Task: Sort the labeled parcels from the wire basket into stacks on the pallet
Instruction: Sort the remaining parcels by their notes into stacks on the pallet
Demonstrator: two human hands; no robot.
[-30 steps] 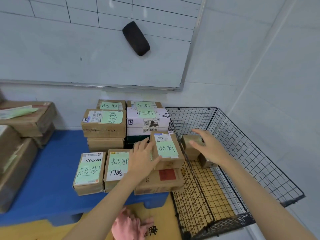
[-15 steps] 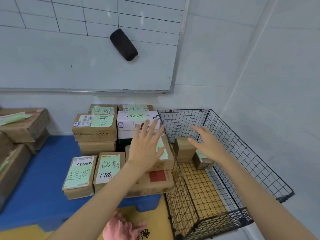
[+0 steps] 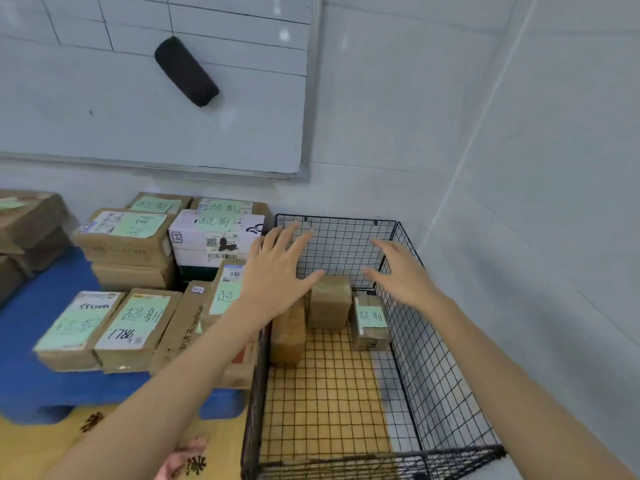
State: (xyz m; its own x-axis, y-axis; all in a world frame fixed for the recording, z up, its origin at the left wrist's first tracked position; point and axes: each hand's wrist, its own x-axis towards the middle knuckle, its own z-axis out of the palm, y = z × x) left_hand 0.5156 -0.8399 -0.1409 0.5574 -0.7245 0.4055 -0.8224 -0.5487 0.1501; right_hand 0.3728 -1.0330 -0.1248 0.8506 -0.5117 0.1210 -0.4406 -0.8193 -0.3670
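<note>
A black wire basket stands on the floor at the right. Three brown parcels sit at its far end: a plain upright parcel in the middle, a parcel with a green label to its right, and a long parcel leaning at the left wall. My left hand hovers with fingers spread over the basket's left edge, above the long parcel. My right hand hovers open above the labeled parcel. Neither holds anything. Stacks of labeled parcels cover the blue pallet at the left.
A whiteboard with a black eraser hangs on the wall behind. More brown boxes stand at the far left. The white wall runs close along the basket's right side. A pink shape shows at the bottom edge, on a yellow floor.
My left hand let go of the labeled parcel it set on the pallet stack and swung right over the basket. My right hand stayed above the parcels in the basket.
</note>
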